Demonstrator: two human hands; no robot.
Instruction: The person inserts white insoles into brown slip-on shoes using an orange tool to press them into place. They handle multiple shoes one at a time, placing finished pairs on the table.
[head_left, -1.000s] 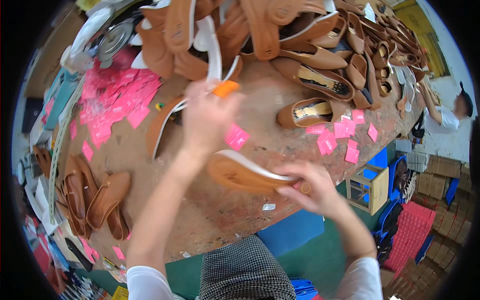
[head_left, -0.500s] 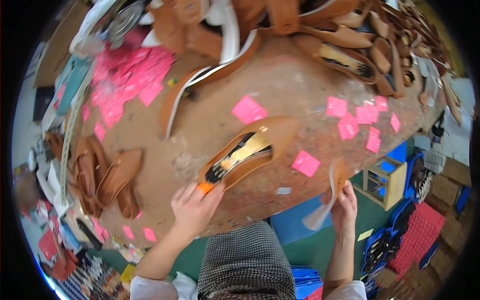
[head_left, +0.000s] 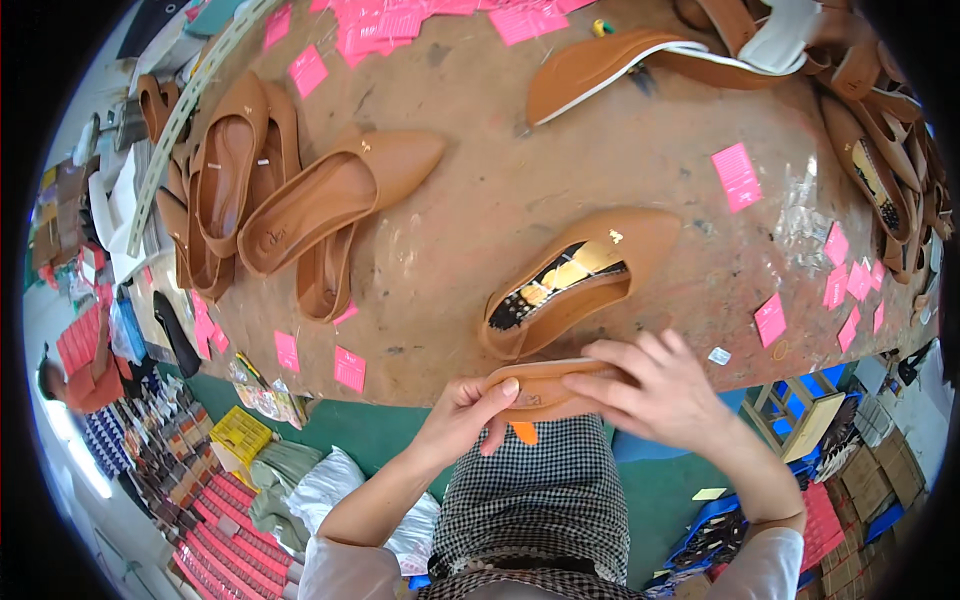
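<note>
A brown insole [head_left: 545, 390] with a pale edge is held between both hands near the table's front edge. My left hand [head_left: 468, 412] is closed on one end, thumb pressed on its upper face. My right hand [head_left: 655, 392] grips the other end, fingertips on the insole and some fingers raised. A small orange piece [head_left: 525, 432] shows below my left fingers; whether it is held there is hidden. Just beyond my hands, a pointed brown flat shoe [head_left: 640, 250] lies on the table, its inside showing gold and black.
Several brown shoes [head_left: 345, 185] lie grouped at the left. A strip of joined brown insoles [head_left: 605, 65] with white edges lies at the back, beside more shoes [head_left: 875, 160]. Pink paper slips [head_left: 737, 177] are scattered about the table. A wooden stool [head_left: 805, 425] stands below its right edge.
My left hand has left the shoe's heel and taken one end of the insole. My right hand has brought the insole in from the right. The view has turned toward the left.
</note>
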